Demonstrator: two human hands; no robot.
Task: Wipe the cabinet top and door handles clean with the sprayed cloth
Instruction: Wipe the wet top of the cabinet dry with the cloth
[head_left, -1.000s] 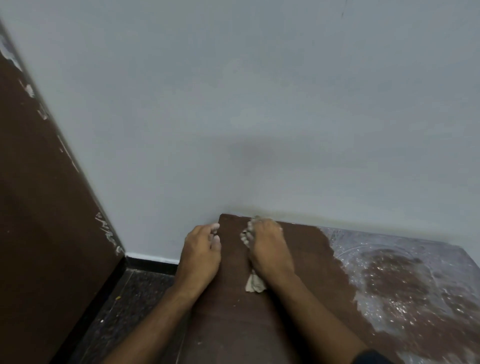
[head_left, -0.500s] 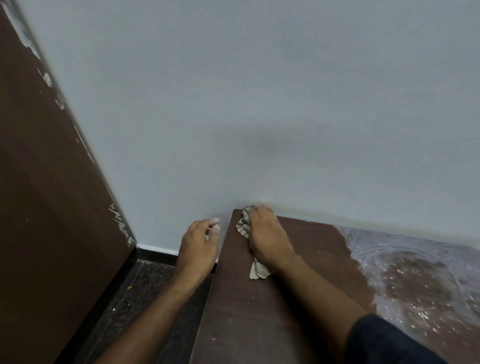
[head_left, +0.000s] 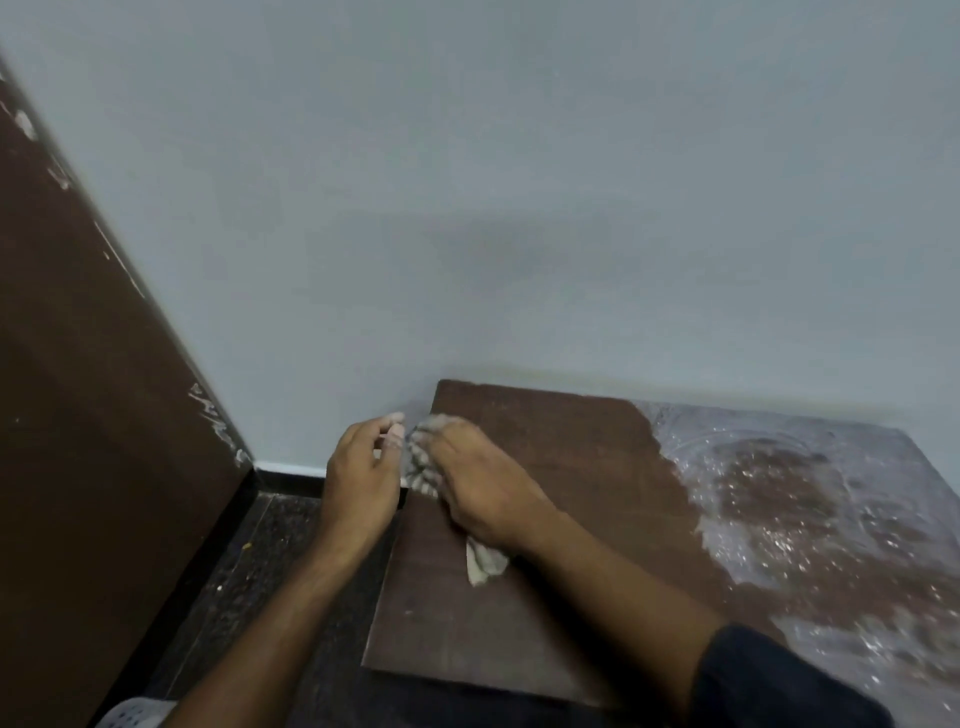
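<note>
The brown cabinet top (head_left: 550, 467) stands against the grey wall. A crumpled pale cloth (head_left: 485, 564) lies near the top's left edge. My right hand (head_left: 480, 486) lies over the cloth and grips it, with cloth bunching out at the fingertips and behind the wrist. My left hand (head_left: 363, 483) hangs just off the cabinet's left edge, fingers loosely curled beside the cloth, holding nothing that I can see. The cabinet's doors and handles are out of view.
Wrinkled clear plastic film (head_left: 810, 499) covers the right part of the cabinet top. A tall brown panel (head_left: 88, 415) rises on the left. Dark speckled floor (head_left: 260, 571) lies between panel and cabinet. A white basket's rim (head_left: 135, 713) shows at the bottom left.
My right hand has slid the cloth from the back left corner toward me along the left edge. My left hand has come off the top and now hangs beside that edge.
</note>
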